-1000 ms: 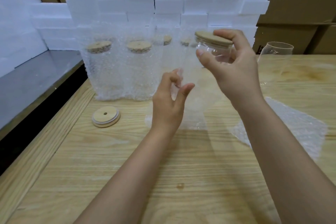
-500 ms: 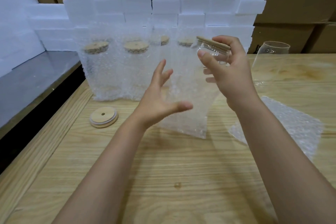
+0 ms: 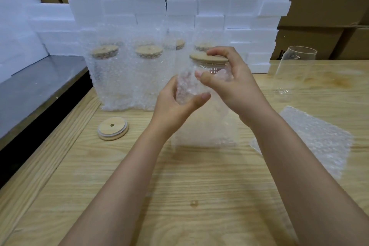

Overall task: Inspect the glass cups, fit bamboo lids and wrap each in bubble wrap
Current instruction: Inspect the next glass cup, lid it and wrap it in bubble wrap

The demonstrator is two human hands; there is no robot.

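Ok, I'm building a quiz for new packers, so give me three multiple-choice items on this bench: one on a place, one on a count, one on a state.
1. Where does the loose bamboo lid lie? A) on the wooden table, near its left edge; B) on a shelf; C) on the floor.
2. How many wrapped cups stand at the back? A) two; B) four; C) seven.
3. The held cup is: A) lidless; B) lidded; C) lying on its side.
Answers: 1 A, it lies flat on the wood. 2 B, four show, two in front and two behind. 3 B, the fitted lid sits on it in the right hand, while the left hand holds bubble wrap to it.
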